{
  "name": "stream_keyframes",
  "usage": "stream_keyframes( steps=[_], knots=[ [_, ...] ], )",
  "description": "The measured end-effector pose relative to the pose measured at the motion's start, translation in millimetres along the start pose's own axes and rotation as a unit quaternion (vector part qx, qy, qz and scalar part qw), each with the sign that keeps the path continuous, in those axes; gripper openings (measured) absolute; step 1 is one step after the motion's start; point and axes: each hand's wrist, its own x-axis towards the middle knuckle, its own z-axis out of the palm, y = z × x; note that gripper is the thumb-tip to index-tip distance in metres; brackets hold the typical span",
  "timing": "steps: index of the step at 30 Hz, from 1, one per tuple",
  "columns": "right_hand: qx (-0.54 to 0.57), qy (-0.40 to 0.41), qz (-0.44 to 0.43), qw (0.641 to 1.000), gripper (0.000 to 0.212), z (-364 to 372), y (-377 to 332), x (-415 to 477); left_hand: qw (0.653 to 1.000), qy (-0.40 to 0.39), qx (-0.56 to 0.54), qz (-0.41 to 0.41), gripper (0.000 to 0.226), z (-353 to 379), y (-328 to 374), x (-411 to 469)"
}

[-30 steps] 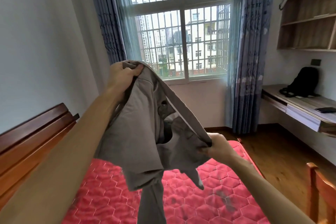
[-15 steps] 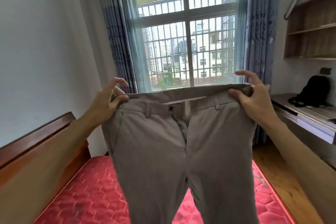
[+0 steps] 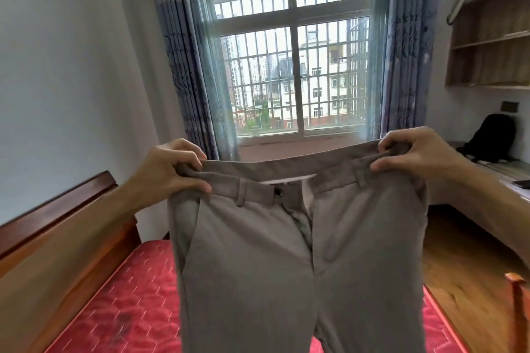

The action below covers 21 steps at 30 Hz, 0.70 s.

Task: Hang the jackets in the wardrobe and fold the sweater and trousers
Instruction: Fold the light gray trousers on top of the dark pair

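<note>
Both hands have curled their loose fingers down onto the cloth since half a second ago, when several fingers stood straight and lifted; the trousers (image 3: 258, 266) hang much as they did.

A bed fills the lower left, with a wooden headboard (image 3: 57, 223) along the wall and a red quilted mattress (image 3: 129, 309). The grey-brown trousers are held up in the air over the mattress, front toward the person, stretched wide at the top, with the legs hanging straight down past the bottom edge of the view. Behind them is a barred window (image 3: 292, 66) between blue curtains (image 3: 189, 66). A wooden shelf (image 3: 487, 43) is fixed to the right wall above a desk (image 3: 510, 172), and a wood floor (image 3: 459, 252) lies between desk and bed. A black backpack (image 3: 490, 135) sits on the desk against the wall. Part of a chair (image 3: 519, 309) shows at the lower right edge.

The left hand (image 3: 169, 169) pinches the left end of the waistband (image 3: 286, 166), thumb in front and fingers curled over the top. The right hand (image 3: 415, 155) grips the right end in the same way. A dark phone (image 3: 522, 183) lies on the desk near the right edge. A dark button (image 3: 277, 193) sits at the middle of the waistband.
</note>
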Motion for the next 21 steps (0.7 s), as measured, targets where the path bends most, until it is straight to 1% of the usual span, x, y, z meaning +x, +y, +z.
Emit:
stream_keyframes(
  steps=[2,3,5,8,9,11,13,14,15,16,17,18,20,21],
  knots=[
    [0.076,0.053,0.007,0.996,0.016,-3,4,-3,0.997,0.024,-0.048,-0.058,0.027,-6,0,1],
    [0.08,0.071,0.012,0.994,0.013,-2,6,-4,0.993,0.025,-0.068,-0.091,0.022,-10,-1,1],
    [0.058,0.078,0.031,0.995,0.012,2,11,-2,0.986,0.008,-0.093,-0.136,0.015,-15,-3,0],
    [-0.001,0.087,0.053,0.995,0.022,10,18,4,0.977,-0.007,-0.141,-0.163,0.007,-15,-5,-1],
    [-0.021,0.091,0.061,0.994,0.025,13,20,6,0.971,-0.015,-0.167,-0.171,0.008,-15,-3,-2],
    [-0.044,0.091,0.077,0.992,0.03,16,21,10,0.945,-0.028,-0.266,-0.188,0.014,-18,1,-5],
    [-0.061,0.098,0.087,0.99,0.033,17,22,13,0.897,-0.028,-0.386,-0.211,0.022,-24,9,-9],
    [-0.067,0.103,0.09,0.988,0.034,16,22,15,0.877,-0.016,-0.426,-0.224,0.026,-27,12,-11],
    [-0.07,0.106,0.094,0.987,0.035,16,22,16,0.864,-0.003,-0.447,-0.232,0.029,-30,15,-12],
    [-0.075,0.105,0.096,0.987,0.035,16,20,17,0.861,0.009,-0.45,-0.236,0.03,-31,18,-13],
    [-0.08,0.104,0.099,0.986,0.035,17,18,18,0.87,0.015,-0.432,-0.238,0.028,-32,20,-12],
    [-0.085,0.106,0.101,0.986,0.035,19,14,19,0.888,0.016,-0.39,-0.241,0.025,-31,22,-10],
    [-0.092,0.112,0.105,0.984,0.034,25,5,20,0.936,0.015,-0.253,-0.245,0.019,-25,24,-3],
    [-0.095,0.111,0.108,0.983,0.032,30,-2,21,0.954,0.022,-0.181,-0.238,0.02,-20,24,3]
  ],
)
